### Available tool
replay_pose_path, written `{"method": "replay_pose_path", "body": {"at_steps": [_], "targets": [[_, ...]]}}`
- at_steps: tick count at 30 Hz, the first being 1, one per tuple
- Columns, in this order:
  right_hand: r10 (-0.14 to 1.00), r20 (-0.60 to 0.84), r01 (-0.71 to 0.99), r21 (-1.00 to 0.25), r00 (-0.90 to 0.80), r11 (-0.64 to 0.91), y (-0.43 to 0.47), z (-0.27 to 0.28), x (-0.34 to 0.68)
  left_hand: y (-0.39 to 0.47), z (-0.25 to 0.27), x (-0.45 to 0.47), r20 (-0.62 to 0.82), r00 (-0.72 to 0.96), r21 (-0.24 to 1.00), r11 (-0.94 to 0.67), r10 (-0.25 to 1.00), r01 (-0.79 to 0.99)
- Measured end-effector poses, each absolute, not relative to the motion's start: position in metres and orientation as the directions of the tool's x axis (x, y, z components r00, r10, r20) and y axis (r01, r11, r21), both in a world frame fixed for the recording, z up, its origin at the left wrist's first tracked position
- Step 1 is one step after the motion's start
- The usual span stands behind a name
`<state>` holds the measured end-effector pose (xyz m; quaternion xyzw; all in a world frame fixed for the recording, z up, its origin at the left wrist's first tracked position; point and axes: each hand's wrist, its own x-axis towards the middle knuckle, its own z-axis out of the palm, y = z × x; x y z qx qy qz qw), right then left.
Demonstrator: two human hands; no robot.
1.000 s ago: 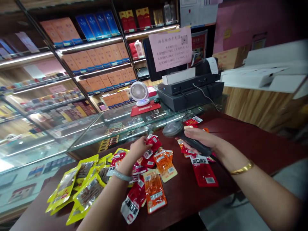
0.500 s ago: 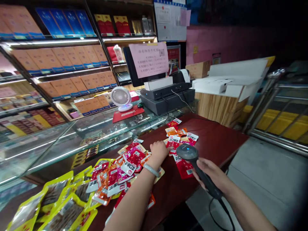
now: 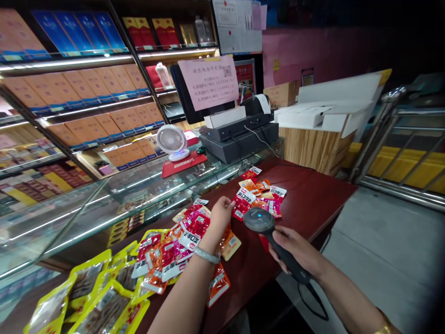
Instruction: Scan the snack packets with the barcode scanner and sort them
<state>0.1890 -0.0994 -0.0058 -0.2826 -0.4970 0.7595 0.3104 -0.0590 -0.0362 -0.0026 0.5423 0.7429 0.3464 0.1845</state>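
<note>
My right hand (image 3: 295, 248) is wrapped round the handle of a black barcode scanner (image 3: 259, 220), its head over the table and angled toward the packets. With fingertips pinched, my left hand (image 3: 222, 213) grips the edge of a red and white snack packet (image 3: 244, 200), just left of the scanner head. Beyond it lies a small group of red, orange and pink snack packets (image 3: 274, 206). Under and beside my left wrist spreads a larger heap of similar packets (image 3: 167, 255). Part of another red packet shows beneath the scanner, mostly hidden.
Large yellow snack bags (image 3: 100, 306) lie at the front left of the dark red table (image 3: 313, 190). Behind are a glass display counter (image 3: 114, 199), a white fan (image 3: 171, 139) and a monitor with a pink notice (image 3: 208, 83). A metal railing (image 3: 399, 185) stands at right.
The red and white packet at my left fingers has shifted left and tilted, with the hand drawn slightly left. The scanner has moved left and now covers more of the red packet below.
</note>
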Motion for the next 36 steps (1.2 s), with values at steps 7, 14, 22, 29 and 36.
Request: {"method": "replay_pose_path", "body": {"at_steps": [7, 14, 22, 29, 36], "targets": [[0.709, -0.112, -0.177, -0.93, -0.696, -0.321, -0.106, -0.012, 0.184, -0.06, 0.016, -0.083, 0.089, -0.34, 0.654, 0.202, 0.936, 0.729], [0.726, -0.175, -0.112, -0.938, -0.665, -0.329, -0.12, -0.028, 0.214, -0.101, 0.059, -0.134, 0.277, -0.52, 0.152, 0.498, 0.808, 0.854], [0.8, -0.269, -0.067, -0.931, -0.536, -0.358, -0.132, -0.037, 0.255, -0.075, 0.026, -0.032, 0.075, -0.064, 0.19, 0.049, 0.995, 0.981], [0.812, -0.264, -0.098, -0.926, -0.52, -0.364, -0.137, -0.037, 0.263, -0.07, 0.009, 0.023, -0.002, -0.096, 0.047, 0.096, 0.995, 0.994], [0.833, -0.279, -0.112, -0.921, -0.477, -0.373, -0.137, -0.041, 0.27, -0.072, 0.013, 0.009, -0.033, 0.017, 0.077, -0.014, 0.999, 0.997]]}}
